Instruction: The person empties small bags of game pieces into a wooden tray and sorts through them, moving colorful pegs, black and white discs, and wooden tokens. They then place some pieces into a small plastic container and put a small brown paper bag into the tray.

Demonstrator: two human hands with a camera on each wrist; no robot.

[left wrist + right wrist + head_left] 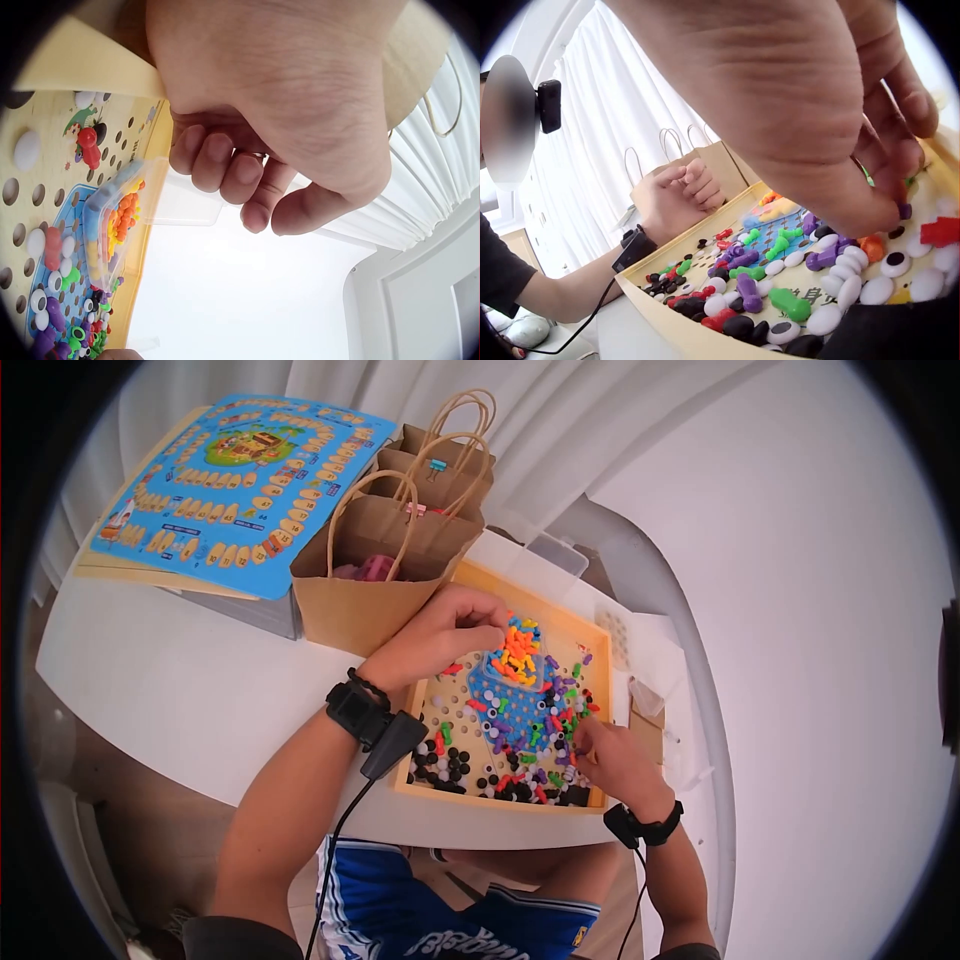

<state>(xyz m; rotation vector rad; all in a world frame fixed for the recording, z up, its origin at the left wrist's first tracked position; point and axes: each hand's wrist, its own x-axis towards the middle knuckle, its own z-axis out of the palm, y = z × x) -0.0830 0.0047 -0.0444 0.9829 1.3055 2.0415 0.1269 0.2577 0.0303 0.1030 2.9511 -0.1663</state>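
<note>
At the wooden tray's (545, 606) four o'clock, the right hand (622, 762), its grip narrow, contents I cannot tell, should gently separate coloured pegs (789, 305), the left hand (440, 635) loosely curled, seemingly empty, at eleven.

Head and wrist views, shared tray (654, 309)
</note>
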